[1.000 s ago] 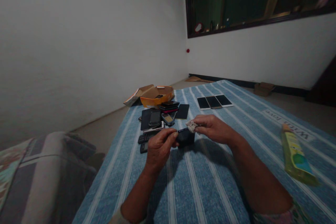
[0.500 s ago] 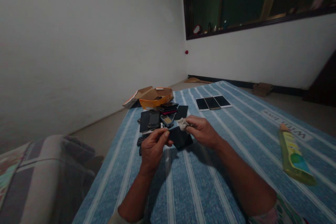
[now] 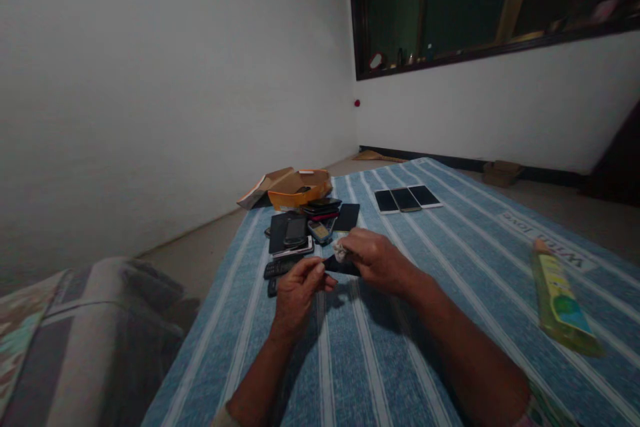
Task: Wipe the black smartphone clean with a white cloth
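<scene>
My left hand [image 3: 300,287] pinches the left end of a dark smartphone [image 3: 341,265] between thumb and fingers, above the striped cloth. My right hand [image 3: 373,255] is closed on a crumpled whitish cloth [image 3: 341,251] and presses it at the phone's upper edge; that hand covers the phone's right end. The phone is tilted, so only a narrow dark face shows. Just beyond my left hand lies a pile of old phones, among them a dark touchscreen phone [image 3: 295,231], a blue-grey keypad phone [image 3: 320,231] and a black keypad phone [image 3: 280,268].
An opened orange cardboard box [image 3: 295,199] stands behind the pile. Three phones [image 3: 406,199] lie side by side farther back. A yellow-green bottle [image 3: 563,303] rests at the right on the blue striped cloth [image 3: 450,320]. A draped blanket [image 3: 90,340] is at the left.
The phone has tilted from showing its broad dark face to a narrow one. My right hand with the crumpled cloth has moved slightly left and down along it.
</scene>
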### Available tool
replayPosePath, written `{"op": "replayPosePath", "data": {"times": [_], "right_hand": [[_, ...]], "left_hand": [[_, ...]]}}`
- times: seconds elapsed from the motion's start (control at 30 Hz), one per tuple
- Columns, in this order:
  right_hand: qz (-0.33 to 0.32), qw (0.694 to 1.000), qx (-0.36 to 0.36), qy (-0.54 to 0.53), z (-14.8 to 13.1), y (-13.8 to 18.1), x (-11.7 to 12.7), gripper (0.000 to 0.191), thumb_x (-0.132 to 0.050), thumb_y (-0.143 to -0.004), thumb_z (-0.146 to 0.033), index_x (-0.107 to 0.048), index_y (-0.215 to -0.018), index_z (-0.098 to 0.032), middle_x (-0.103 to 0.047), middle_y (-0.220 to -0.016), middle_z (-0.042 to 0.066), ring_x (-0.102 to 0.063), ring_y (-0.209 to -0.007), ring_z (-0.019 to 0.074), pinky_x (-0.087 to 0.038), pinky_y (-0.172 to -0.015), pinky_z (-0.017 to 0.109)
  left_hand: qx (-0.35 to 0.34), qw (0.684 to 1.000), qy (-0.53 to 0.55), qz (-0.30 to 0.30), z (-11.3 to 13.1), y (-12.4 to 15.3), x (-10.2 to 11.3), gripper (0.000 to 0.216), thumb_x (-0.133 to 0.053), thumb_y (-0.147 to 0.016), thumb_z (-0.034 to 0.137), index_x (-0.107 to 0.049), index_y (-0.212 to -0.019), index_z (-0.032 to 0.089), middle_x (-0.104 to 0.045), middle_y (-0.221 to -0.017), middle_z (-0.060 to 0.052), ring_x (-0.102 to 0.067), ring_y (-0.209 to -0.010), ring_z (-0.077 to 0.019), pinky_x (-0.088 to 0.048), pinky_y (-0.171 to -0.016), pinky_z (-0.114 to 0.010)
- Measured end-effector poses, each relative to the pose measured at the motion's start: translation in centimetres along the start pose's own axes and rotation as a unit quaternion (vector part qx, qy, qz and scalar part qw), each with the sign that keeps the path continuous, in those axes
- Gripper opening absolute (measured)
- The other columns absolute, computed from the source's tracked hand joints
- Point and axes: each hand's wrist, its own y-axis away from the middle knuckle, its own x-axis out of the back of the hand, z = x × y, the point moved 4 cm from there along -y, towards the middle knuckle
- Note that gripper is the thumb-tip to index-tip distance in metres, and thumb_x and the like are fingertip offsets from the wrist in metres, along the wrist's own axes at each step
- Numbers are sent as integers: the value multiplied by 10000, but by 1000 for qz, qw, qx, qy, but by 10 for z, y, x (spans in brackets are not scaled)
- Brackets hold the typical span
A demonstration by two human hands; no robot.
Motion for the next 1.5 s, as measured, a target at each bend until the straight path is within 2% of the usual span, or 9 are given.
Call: {"op": "replayPosePath", "data": {"times": [0.1,0.23,0.3,0.57,0.73,1.07,1.27,1.4,1.5], "right_hand": [[-16,998,24,47,-10,-2,-14,158,-512,-812,-14,-555,-836,-165,-545,-806,39,-479,-761,176,-341,-677,273],[-58,993,51,93,-22,-2,-36,146,-559,-779,-34,-573,-852,-160,-568,-832,58,-478,-777,196,-332,-672,290],[-76,989,59,114,-25,-1,-46,113,-550,-802,-57,-584,-849,-153,-575,-830,66,-480,-773,199,-327,-663,294],[-103,984,66,129,-25,7,-69,111,-513,-856,-79,-596,-848,-152,-578,-818,64,-481,-758,188,-311,-651,297],[-107,984,66,123,-22,12,-79,129,-495,-884,-84,-592,-840,-155,-578,-817,58,-477,-754,187,-307,-656,299],[-119,987,53,97,-16,18,-85,125,-503,-870,-66,-589,-880,-157,-580,-843,58,-485,-778,192,-318,-688,301],[-125,988,55,73,-10,23,-75,128,-519,-863,-59,-584,-867,-170,-575,-804,38,-485,-761,183,-331,-724,301],[-132,988,50,63,-4,28,-69,107,-527,-875,-79,-588,-888,-166,-578,-811,36,-490,-751,178,-334,-728,302],[-132,989,44,54,2,31,-68,129,-513,-881,-79,-595,-922,-169,-584,-824,37,-505,-765,180,-338,-734,299]], "left_hand": [[9,999,-52,10,-2,7,11,254,-725,-745,364,-694,-899,164,-708,-607,0,-633,-535,-150,-514,-560,-261],[-9,993,-109,34,-8,19,21,210,-698,-733,339,-734,-847,166,-721,-772,-22,-652,-694,-176,-512,-641,-268],[-13,991,-129,14,-13,24,21,218,-681,-741,324,-739,-880,167,-721,-801,-24,-645,-737,-187,-503,-684,-279],[-51,970,-239,-18,-30,29,21,189,-589,-781,311,-694,-753,158,-637,-695,-4,-590,-714,-201,-467,-687,-304],[-69,953,-293,-34,-35,29,21,239,-544,-816,346,-660,-716,162,-626,-711,-20,-590,-704,-210,-459,-669,-312],[-87,947,-306,-42,-33,28,18,266,-515,-831,368,-641,-698,174,-597,-679,-6,-576,-669,-194,-449,-637,-288],[-116,937,-323,-65,-32,29,12,305,-487,-876,387,-655,-735,175,-586,-680,-5,-572,-675,-185,-438,-646,-280],[-120,930,-341,-68,-31,30,8,309,-477,-881,365,-613,-668,187,-555,-630,5,-552,-652,-175,-421,-627,-267],[-117,929,-342,-81,-29,30,6,281,-470,-879,330,-639,-702,193,-605,-662,-10,-579,-696,-186,-434,-672,-276]]}}
